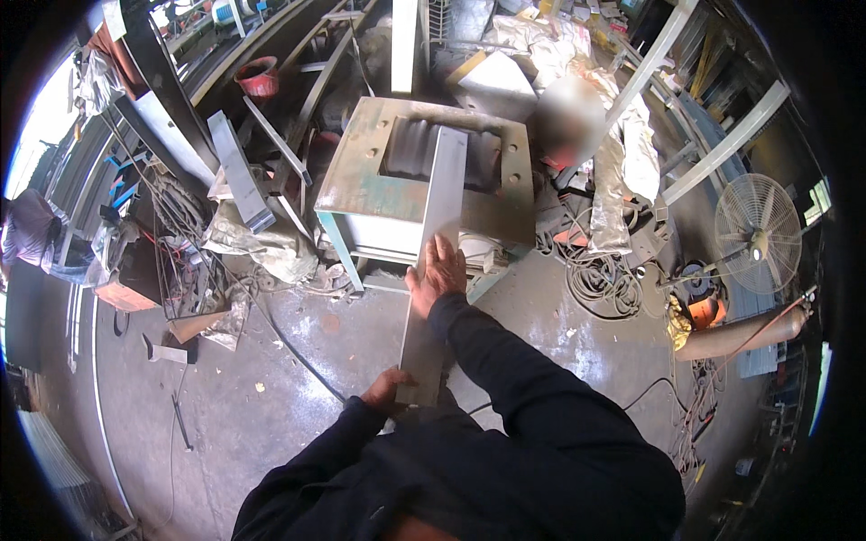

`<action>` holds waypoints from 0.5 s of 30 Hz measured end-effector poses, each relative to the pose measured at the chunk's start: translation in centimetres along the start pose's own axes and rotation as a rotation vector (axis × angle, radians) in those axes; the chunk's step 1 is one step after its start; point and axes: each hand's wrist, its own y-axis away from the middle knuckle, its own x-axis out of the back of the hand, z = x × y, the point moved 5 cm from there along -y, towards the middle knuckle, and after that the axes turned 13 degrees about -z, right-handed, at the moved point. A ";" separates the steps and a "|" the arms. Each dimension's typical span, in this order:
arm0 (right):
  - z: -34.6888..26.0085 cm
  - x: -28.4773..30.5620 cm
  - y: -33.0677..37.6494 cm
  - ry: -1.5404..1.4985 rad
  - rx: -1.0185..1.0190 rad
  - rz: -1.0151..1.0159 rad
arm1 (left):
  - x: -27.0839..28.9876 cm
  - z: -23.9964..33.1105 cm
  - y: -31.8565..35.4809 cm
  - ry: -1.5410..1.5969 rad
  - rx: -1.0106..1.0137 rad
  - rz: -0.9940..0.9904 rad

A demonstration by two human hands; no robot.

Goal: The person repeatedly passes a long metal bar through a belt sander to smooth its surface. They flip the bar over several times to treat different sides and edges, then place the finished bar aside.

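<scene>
A long, flat grey metal bar (444,185) slants from close to my body up onto a worn workbench (361,171) with a dirty top and green legs. Its far end lies over the dark recessed opening (483,153) in the bench top. My left hand (386,388) is closed on the bar's near end, at its left edge. Farther up, my right hand (439,270) lies across the bar by the bench's front edge, thumb on the left side and fingers over the top. The undersides of both grips are hidden.
A standing fan (758,234) and a gas cylinder (744,334) are at the right, near coiled cables (604,284). Metal offcuts (239,171) and a red bucket (258,77) are at the left. A dark cable (289,341) runs over the floor.
</scene>
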 end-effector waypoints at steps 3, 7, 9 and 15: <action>1.3 0.7 -3.5 0.028 0.012 -0.026 | -1.8 3.7 -2.5 0.573 -0.070 -0.126; 3.7 1.1 -8.0 0.028 0.016 -0.048 | -2.6 8.9 -6.5 0.598 -0.064 -0.176; 5.0 1.3 -10.6 0.051 0.010 -0.038 | -1.8 10.7 -8.8 0.528 -0.040 -0.110; 7.5 1.6 -17.7 0.005 0.040 0.017 | 2.0 13.3 -14.8 0.609 -0.027 -0.076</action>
